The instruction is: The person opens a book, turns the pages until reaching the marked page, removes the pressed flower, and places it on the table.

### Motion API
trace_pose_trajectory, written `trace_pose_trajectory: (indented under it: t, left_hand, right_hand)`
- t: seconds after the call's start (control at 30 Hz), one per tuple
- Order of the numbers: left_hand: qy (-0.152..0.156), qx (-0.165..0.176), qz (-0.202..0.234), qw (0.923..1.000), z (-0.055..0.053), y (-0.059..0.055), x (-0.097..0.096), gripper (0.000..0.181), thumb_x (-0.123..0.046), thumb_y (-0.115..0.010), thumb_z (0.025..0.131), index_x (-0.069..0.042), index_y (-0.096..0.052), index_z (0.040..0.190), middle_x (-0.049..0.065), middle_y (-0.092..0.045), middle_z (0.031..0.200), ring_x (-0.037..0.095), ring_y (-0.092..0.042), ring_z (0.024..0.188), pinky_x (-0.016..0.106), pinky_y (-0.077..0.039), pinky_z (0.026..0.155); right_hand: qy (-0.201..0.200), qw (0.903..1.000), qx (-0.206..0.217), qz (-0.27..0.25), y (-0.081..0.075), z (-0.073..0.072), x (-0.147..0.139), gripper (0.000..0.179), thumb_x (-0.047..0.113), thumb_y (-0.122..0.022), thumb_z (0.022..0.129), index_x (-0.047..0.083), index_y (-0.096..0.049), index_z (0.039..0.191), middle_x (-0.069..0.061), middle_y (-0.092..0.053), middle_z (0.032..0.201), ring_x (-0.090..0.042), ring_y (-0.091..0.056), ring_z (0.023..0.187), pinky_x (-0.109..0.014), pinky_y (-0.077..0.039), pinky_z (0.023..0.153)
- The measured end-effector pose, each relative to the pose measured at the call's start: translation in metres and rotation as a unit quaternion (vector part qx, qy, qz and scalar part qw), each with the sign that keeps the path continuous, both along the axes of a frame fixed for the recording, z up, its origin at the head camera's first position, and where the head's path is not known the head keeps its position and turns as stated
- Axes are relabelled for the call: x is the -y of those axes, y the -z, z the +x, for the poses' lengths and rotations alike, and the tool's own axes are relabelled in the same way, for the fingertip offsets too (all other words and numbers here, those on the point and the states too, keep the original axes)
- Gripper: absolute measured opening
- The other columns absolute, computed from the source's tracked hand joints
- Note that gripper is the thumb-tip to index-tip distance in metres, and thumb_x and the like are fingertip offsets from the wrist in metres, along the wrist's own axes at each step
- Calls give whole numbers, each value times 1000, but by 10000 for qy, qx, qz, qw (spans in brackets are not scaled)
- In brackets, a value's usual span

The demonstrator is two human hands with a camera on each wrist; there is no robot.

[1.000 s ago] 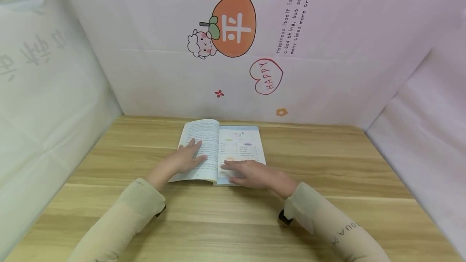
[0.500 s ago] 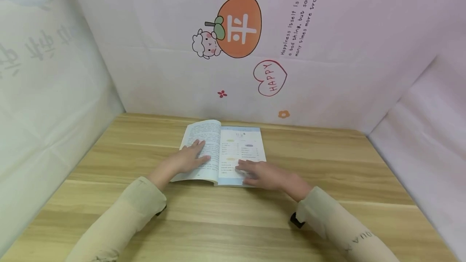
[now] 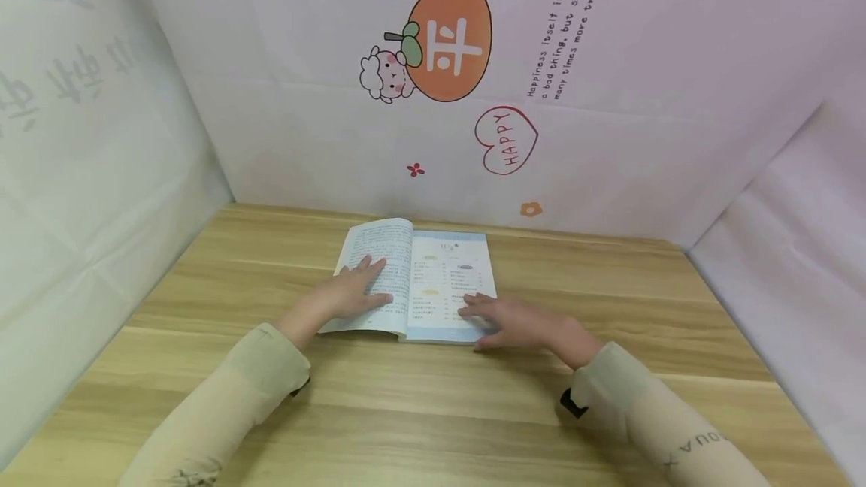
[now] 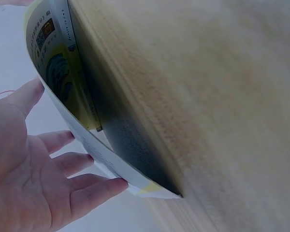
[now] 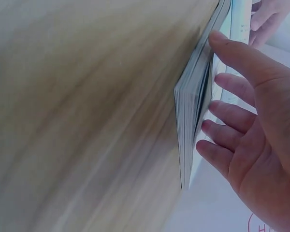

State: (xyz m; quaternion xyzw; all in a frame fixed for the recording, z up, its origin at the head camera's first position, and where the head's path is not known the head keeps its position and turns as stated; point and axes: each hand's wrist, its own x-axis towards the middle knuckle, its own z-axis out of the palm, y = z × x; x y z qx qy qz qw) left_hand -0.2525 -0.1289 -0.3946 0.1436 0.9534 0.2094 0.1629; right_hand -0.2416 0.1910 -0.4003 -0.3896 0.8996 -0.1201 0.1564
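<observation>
A paperback book (image 3: pixel 433 303) lies spread on the table, its left side curving up and its right page flat, with printed lists on it. My left hand (image 3: pixel 343 295) rests on the left page with fingers apart. In the left wrist view, the left hand's fingertips (image 4: pixel 118 183) press that curved side, and a picture shows on its underside. My right hand (image 3: pixel 517 320) is at the lower right corner of the right page. Seen from the right wrist, the right hand's fingers (image 5: pixel 227 113) lie over the page and the thumb is at the edge of the thick page block (image 5: pixel 185 121).
The wooden table (image 3: pixel 433 412) ends at a pale back wall (image 3: pixel 304 149) printed with cartoons and lettering, just behind the book. White side walls (image 3: pixel 122 194) close it in on both sides. A dark band (image 3: pixel 573 402) shows at the right sleeve's cuff.
My right hand has slid rightward across the right page, from near the spine to its outer lower corner, uncovering more print. The left hand stays on the left page.
</observation>
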Motion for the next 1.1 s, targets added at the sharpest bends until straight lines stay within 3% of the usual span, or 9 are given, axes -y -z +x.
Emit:
trace_pose_trajectory:
  t: [0.23, 0.67, 0.8, 0.93, 1.0, 1.1]
  left_hand:
    - [19, 12, -12, 10000, 0, -3, 1, 77, -47, -52, 92, -13, -16, 150, 18, -6, 153, 49, -10, 134, 60, -14, 105]
    - [-42, 94, -31, 9999, -1, -3, -1, 78, -49, -52, 91, -15, -15, 150, 17, -5, 153, 51, -10, 133, 62, -15, 103]
    - [-62, 113, -61, 9999, -1, -2, -1, 78, -49, -52, 91, -17, -15, 150, 16, -5, 154, 50, -10, 133, 62, -15, 103]
    - [-52, 117, -71, 9999, -1, -2, -1, 78, -49, -52, 91, -16, -15, 150, 16, -5, 154, 50, -10, 133, 62, -16, 103]
    - [-37, 103, -73, 9999, -1, -3, -1, 78, -49, -53, 91, -15, -15, 150, 17, -5, 153, 51, -10, 133, 62, -15, 103]
    - [-36, 94, -93, 9999, -1, -3, -1, 77, -49, -52, 91, -15, -15, 150, 16, -5, 154, 50, -10, 133, 61, -15, 104]
  right_hand:
    - [-16, 9997, 201, 114, -8, -1, -2, 60, 31, -71, 83, 13, -49, 136, -7, -29, 149, -24, -24, 136, -40, -26, 106]
    - [22, 9993, 190, 312, -15, -1, -5, 55, 29, -70, 84, 12, -52, 133, -7, -37, 145, -24, -33, 132, -40, -31, 104]
    - [-43, 9995, 21, 320, -17, -2, -8, 49, 27, -71, 82, 11, -57, 127, -9, -44, 140, -21, -42, 125, -34, -40, 92]
    - [-116, 9995, -11, 306, -17, -3, -9, 48, 26, -72, 81, 9, -59, 125, -10, -45, 138, -18, -46, 120, -30, -40, 80]
    - [-143, 9994, -20, 324, -17, -3, -9, 45, 26, -72, 81, 9, -61, 122, -11, -45, 138, -14, -51, 109, -28, -39, 75]
    - [-140, 9993, 23, 342, -18, -3, -9, 39, 26, -72, 82, 10, -64, 116, -11, -45, 138, -9, -49, 77, -26, -38, 65]
